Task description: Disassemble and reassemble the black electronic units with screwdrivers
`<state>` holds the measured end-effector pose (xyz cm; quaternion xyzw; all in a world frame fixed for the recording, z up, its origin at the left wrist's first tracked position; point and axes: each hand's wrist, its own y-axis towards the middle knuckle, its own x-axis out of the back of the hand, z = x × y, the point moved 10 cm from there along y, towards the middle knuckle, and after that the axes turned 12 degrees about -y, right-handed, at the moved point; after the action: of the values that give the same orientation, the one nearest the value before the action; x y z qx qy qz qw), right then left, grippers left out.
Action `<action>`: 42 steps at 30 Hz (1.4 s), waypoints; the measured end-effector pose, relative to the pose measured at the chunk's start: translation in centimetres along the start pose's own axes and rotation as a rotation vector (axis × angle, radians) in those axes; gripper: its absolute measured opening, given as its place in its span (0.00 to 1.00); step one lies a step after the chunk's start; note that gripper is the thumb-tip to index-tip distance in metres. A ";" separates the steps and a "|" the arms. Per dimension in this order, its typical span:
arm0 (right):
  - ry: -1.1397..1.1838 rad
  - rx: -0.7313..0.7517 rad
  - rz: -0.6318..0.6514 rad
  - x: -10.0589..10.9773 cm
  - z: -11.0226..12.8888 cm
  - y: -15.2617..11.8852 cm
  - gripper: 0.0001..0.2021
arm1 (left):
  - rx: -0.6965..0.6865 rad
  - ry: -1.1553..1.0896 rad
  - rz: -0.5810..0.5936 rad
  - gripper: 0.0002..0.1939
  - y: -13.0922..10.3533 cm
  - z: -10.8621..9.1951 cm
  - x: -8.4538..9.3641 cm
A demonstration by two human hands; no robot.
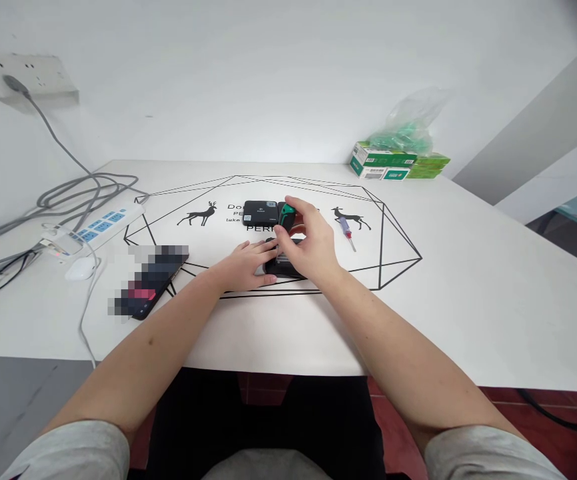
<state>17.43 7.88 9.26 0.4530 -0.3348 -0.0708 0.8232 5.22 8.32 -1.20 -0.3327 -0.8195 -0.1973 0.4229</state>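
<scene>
My right hand (310, 240) is closed round the green-and-black handle of a screwdriver (287, 217), held upright. Its thin shaft runs down to a black device (282, 267) lying on the table; the tip's exact contact point cannot be made out. My left hand (248, 265) lies flat with fingers stretched out, its fingertips touching the left side of this device. Both hands partly cover the device. Just behind them lies a flat black box (260, 213) with small labels. Right of my hands rests a second screwdriver (347, 232) with a clear purplish handle and red collar.
A phone (161, 283), partly blurred out, lies on the left beside a white charger (80, 268) and its cable. Farther back are a power strip (101, 230) and coiled grey cable (88, 190). Green-and-white boxes (382, 160) under a plastic bag (408, 127) stand against the wall.
</scene>
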 end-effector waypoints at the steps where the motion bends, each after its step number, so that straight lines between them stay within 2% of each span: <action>1: 0.004 -0.003 0.010 -0.2 0.0 0.0 0.25 | -0.006 0.000 -0.002 0.39 0.0 -0.1 0.0; 8: 0.023 0.002 0.017 -0.6 0.3 -0.2 0.22 | -0.045 0.028 -0.017 0.31 0.0 0.0 0.0; 15: 0.097 0.003 -0.095 0.8 0.3 0.2 0.15 | -0.068 0.062 -0.029 0.31 0.0 0.2 -0.1; 18: 0.125 -0.017 -0.091 1.0 0.1 0.4 0.12 | -0.065 0.067 -0.032 0.31 0.0 0.3 -0.1; 23: 0.244 -0.012 -0.051 0.6 0.3 0.1 0.16 | -0.049 0.061 -0.034 0.32 0.0 0.9 -0.3; 27: 0.168 0.032 -0.068 0.9 0.6 0.2 0.17 | -0.036 0.061 -0.027 0.33 0.1 1.4 -0.5; 31: 0.107 -0.039 -0.085 1.1 -0.1 0.4 0.12 | -0.033 0.069 -0.016 0.33 0.1 1.3 -0.5; 37: 0.089 -0.081 -0.076 0.7 -0.4 0.2 0.14 | -0.063 0.061 -0.018 0.32 0.0 0.4 -0.1; 40: 0.153 -0.115 -0.048 0.3 -0.7 -0.1 0.18 | -0.058 0.060 -0.023 0.32 0.0 0.6 -0.2; 42: 0.209 -0.117 -0.018 0.0 -0.7 -0.2 0.18 | -0.044 0.060 -0.017 0.32 0.1 0.9 -0.3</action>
<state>17.91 8.22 8.84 0.4122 -0.2385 -0.0499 0.8779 4.88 8.80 -2.02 -0.3288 -0.8047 -0.2288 0.4382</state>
